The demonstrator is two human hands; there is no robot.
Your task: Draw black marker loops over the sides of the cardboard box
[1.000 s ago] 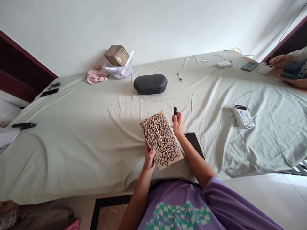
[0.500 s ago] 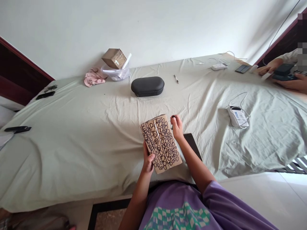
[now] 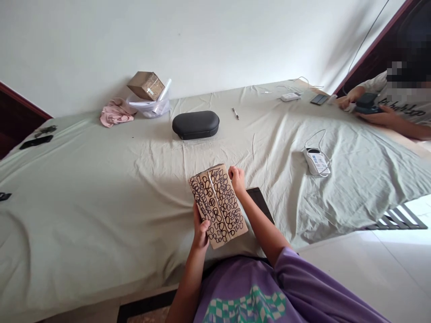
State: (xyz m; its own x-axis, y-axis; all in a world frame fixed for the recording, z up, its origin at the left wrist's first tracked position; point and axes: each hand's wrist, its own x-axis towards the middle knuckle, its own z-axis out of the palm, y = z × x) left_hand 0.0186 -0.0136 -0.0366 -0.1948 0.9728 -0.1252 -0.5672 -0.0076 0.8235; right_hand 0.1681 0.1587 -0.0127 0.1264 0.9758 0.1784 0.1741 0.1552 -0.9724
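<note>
I hold a cardboard box (image 3: 217,204) above the near edge of a table draped in a pale green sheet (image 3: 101,179); its upper face is covered in black scribbled loops. My left hand (image 3: 201,229) grips its lower left corner. My right hand (image 3: 237,178) is curled against the box's upper right edge. The black marker it held a moment ago is now hidden by the fingers.
A dark tablet (image 3: 260,204) lies under my right forearm. Beyond are a black oval case (image 3: 195,124), a pen (image 3: 235,113), a white device with a cable (image 3: 316,162), a pink cloth (image 3: 115,113) and a tub holding a small box (image 3: 146,85). Another person (image 3: 387,107) sits far right holding a phone.
My right hand tipped the upright marker down and closed in against the box's top right edge. My view swung to the right, bringing more of the other person into sight.
</note>
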